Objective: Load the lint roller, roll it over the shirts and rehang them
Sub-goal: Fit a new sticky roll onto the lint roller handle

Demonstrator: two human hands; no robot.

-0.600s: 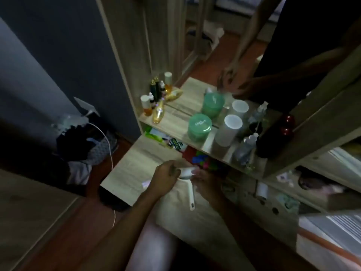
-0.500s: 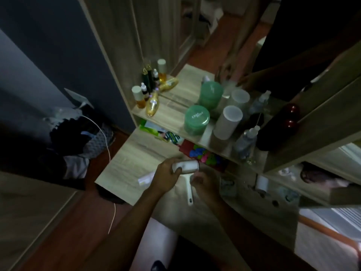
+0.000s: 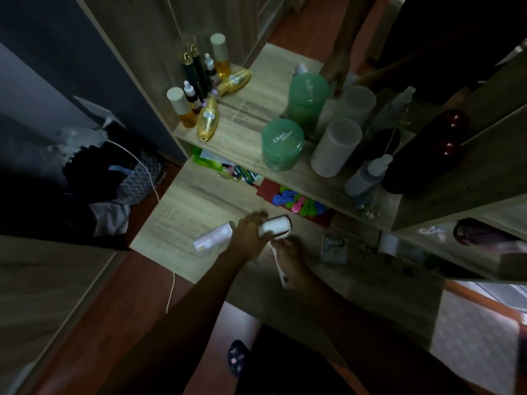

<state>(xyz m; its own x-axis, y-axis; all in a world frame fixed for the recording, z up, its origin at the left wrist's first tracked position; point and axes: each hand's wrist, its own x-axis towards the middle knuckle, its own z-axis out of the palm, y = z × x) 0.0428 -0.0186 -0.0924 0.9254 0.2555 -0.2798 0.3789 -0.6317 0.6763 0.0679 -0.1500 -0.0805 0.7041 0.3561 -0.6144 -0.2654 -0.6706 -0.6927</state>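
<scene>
The loading step is judged to be in hand. The lint roller (image 3: 281, 243) is held just above the worktop (image 3: 182, 212): its white roll (image 3: 275, 226) is wrapped by the fingers of the left hand (image 3: 251, 238), while the handle is gripped by the closed right hand (image 3: 291, 256). A second white tube (image 3: 212, 238) lies on the worktop just beside the left hand. No shirts are seen. Next, the roll must be seated fully on its spindle.

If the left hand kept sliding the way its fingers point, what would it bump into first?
Probably the red case of colourful clips under the shelf. The left hand, gripping the lint roller, points up and right toward it; depth is hard to judge, so it might pass above.
</scene>
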